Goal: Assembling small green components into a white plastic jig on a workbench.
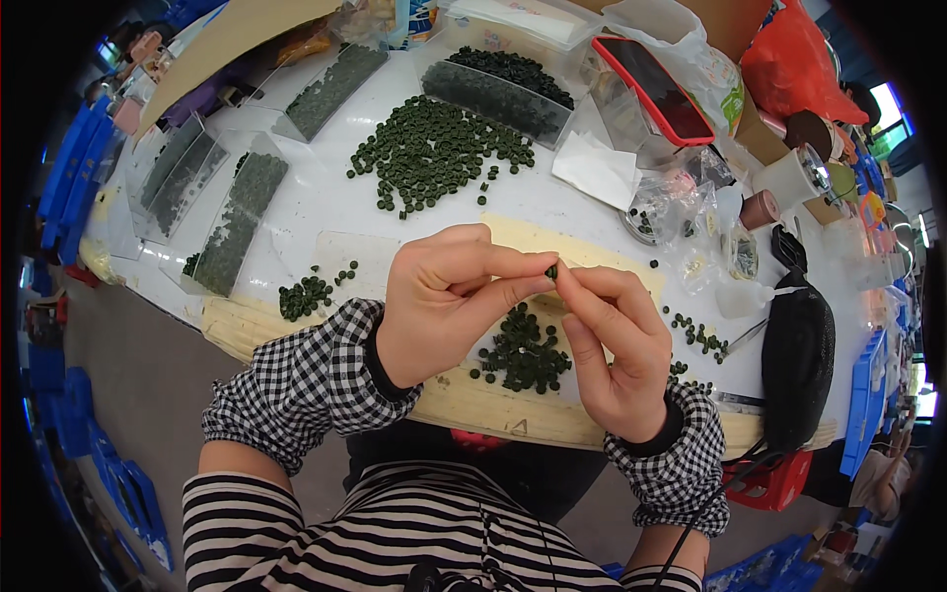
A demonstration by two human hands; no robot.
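Note:
Just above the near table edge, a small dark green round piece (pixel 551 272) sits at the meeting fingertips of both hands. My left hand (pixel 434 306) pinches it between thumb and forefinger. From the other side, my right hand (pixel 621 350) has its forefinger tip against the piece, with the thumb bent lower and apart. Below the hands lies a loose heap of similar dark green pieces (pixel 528 353). A smaller cluster of pieces (pixel 306 296) rests left of my left hand. More pieces (pixel 698 335) are scattered right of my right hand.
Farther back spreads a large pile of green pieces (pixel 434 148). Clear bins (pixel 242 222) with green pieces stand left; another clear bin (pixel 498 104) is behind. A red-cased phone (pixel 653 91), white tissue (pixel 595 170), tweezers (pixel 745 337) and a black pouch (pixel 799 365) lie right.

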